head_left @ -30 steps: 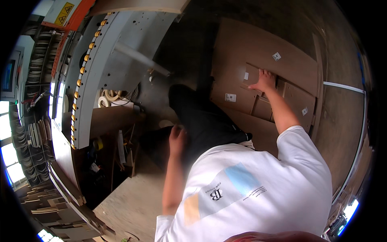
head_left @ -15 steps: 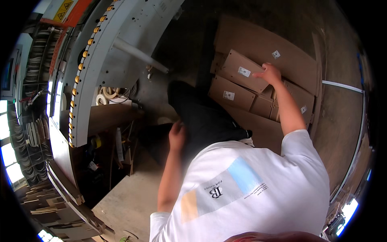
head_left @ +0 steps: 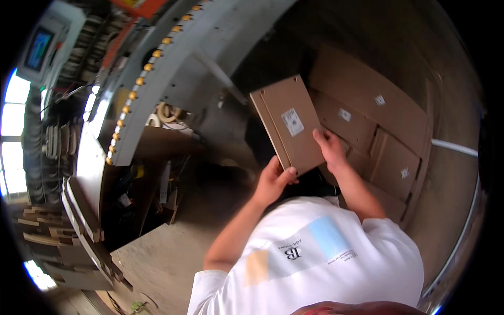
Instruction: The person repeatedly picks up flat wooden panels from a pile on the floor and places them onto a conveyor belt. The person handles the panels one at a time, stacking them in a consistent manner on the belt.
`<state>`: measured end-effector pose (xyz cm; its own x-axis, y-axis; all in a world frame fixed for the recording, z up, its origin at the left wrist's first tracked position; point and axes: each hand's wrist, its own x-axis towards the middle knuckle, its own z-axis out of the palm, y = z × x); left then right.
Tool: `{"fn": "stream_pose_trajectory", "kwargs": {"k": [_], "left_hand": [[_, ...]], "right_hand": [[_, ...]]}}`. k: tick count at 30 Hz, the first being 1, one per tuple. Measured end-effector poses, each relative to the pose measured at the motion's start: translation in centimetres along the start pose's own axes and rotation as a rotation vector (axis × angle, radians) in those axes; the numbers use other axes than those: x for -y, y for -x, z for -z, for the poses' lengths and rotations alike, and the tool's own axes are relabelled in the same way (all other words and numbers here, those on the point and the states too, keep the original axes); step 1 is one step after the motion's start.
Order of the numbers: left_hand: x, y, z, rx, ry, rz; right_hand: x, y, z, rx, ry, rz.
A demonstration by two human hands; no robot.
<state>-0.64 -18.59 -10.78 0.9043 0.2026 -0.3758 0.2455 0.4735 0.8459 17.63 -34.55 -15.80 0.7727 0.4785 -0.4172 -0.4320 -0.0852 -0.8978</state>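
Note:
A flat brown rectangular panel (head_left: 286, 115) is held up tilted in front of me. It has a white label, a groove along its left side and small dark holes near its corners. My left hand (head_left: 274, 179) grips its lower left corner, thumb on the face. On its right edge, my right hand (head_left: 331, 149) is closed with the thumb on the face and the other fingers partly hidden. To the right lies a low stack of similar brown panels (head_left: 396, 165), several with white labels.
At the left stands a grey machine (head_left: 197, 79) whose edge carries a row of yellow rollers (head_left: 132, 95). Under it are rolls of edge banding (head_left: 168, 112) and a dark shelf space. Farther left are a screen (head_left: 39, 48) and stacked boards (head_left: 47, 239).
My right hand has lifted the labelled panel off the stack and brought it left toward my body. My left hand has risen from beside my leg and taken hold of it.

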Motion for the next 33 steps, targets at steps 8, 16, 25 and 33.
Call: {"fn": "stream_pose_trajectory", "kwargs": {"k": [8,16,25,33], "left_hand": [[-4.8,3.2,6.0,-0.286,0.064,-0.189],[-19.2,4.9,17.1,-0.492,-0.045,-0.514],[-30.8,2.7,32.1,-0.719,-0.101,-0.321],[-32.3,1.7,26.9,-1.101,-1.927,-0.178]], "right_hand": [[-6.2,-6.4,6.3,-0.078,1.173,0.138],[-8.2,-4.5,9.2,-0.162,1.424,0.021],[-8.9,-7.3,9.9,-0.197,1.365,0.037],[-10.2,-6.8,10.8,-0.214,1.330,0.052]]}}
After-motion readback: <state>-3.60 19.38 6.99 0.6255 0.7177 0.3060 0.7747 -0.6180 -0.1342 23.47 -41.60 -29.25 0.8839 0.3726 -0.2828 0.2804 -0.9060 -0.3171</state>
